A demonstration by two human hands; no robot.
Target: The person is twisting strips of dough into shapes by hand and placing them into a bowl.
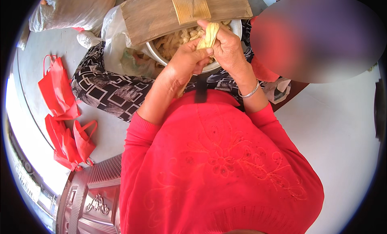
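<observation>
One left grip (185, 59) and one right grip (229, 46) clutched a pale-yellow folded bundle (210, 35) above a round silver-metal basin (237, 28).

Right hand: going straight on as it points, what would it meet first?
Probably the wooden block on the plank, past the yellow bundle the right hand holds; depth is unclear.

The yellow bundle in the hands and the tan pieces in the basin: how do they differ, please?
The yellow bundle is held between the left hand and right hand; the tan pieces lie in the basin. The bundle looks brighter yellow, the pieces duller and browner. Whether they share one material, I cannot tell.
</observation>
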